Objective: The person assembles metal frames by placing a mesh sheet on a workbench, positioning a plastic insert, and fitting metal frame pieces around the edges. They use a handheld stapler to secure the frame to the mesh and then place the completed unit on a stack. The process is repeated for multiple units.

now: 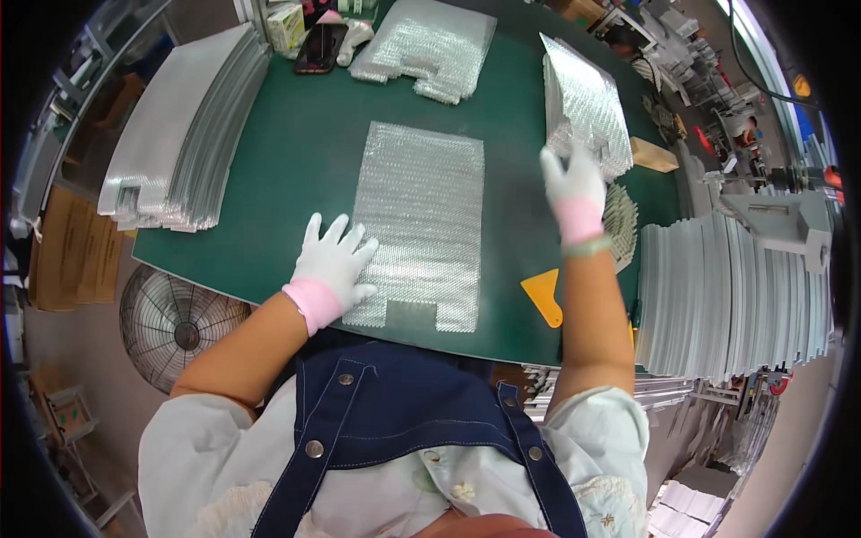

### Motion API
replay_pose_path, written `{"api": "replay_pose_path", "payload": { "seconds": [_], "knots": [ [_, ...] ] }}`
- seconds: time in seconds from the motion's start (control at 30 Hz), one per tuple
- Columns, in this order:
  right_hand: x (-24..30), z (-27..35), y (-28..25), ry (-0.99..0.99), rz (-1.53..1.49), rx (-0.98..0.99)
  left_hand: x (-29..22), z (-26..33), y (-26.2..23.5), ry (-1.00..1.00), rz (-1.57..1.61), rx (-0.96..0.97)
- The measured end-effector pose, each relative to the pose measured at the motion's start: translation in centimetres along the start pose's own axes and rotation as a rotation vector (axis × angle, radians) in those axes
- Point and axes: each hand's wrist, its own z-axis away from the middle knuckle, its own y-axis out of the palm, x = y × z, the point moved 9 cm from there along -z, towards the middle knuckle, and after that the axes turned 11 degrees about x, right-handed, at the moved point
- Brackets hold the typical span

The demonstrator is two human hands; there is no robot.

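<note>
A flat silvery sheet with a fine ribbed texture lies in front of me, a rectangular notch in its near edge. My left hand, in a white glove with a pink cuff, rests with spread fingers on the sheet's lower left edge. At the far right, my right hand, gloved alike, reaches to the near end of a pile of similar shiny sheets. Its thumb stands apart from the fingers, whose tips blend into the bright pile; no sheet shows lifted in it.
On the green table lie a yellow scraper, a wooden block, a phone and another notched pile. Tall sheet stacks flank me at left and right. A floor fan stands below left.
</note>
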Motion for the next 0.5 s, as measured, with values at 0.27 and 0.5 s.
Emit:
{"api": "replay_pose_path", "payload": {
  "seconds": [0.27,0.5],
  "knots": [
    [-10.7,-14.2,6.0,0.131,0.347,0.443,-0.3,-2.0,-0.9,-0.042,-0.090,0.162],
    [-10.0,-15.3,-10.7,0.282,0.310,-0.322,-1.1,-2.5,-2.2,-0.055,-0.177,0.235]
  ]
}}
